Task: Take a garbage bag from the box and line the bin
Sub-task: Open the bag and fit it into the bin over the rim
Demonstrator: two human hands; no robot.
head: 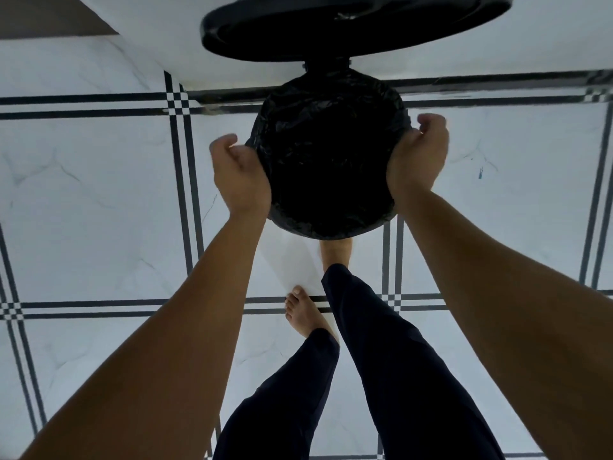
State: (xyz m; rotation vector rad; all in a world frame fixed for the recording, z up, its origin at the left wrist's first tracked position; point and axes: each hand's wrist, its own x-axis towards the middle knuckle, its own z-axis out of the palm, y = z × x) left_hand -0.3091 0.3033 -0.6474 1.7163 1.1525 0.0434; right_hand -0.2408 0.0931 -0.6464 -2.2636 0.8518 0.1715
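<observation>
— Already lined? Where exactly?

— Nearly. Crinkled black plastic garbage bag (328, 104) in the upper middle of the frame, folded over the rim of the round black pedal bin (326, 230), inside dark and open. Round black lid (331, 31) up at the top edge, probably held by the foot on the pedal, though hidden under the bin.

— And the hands?

— Left hand (240, 175) at the left side of the rim, fingers curled loosely, maybe touching the plastic, hard to tell. Right hand (418, 157) pressed on the right side, fingers curled; a real grip not visible.

— Left to do?

— Probably only smoothing the overhang, letting go, closing the lid. Box nowhere in view.
</observation>
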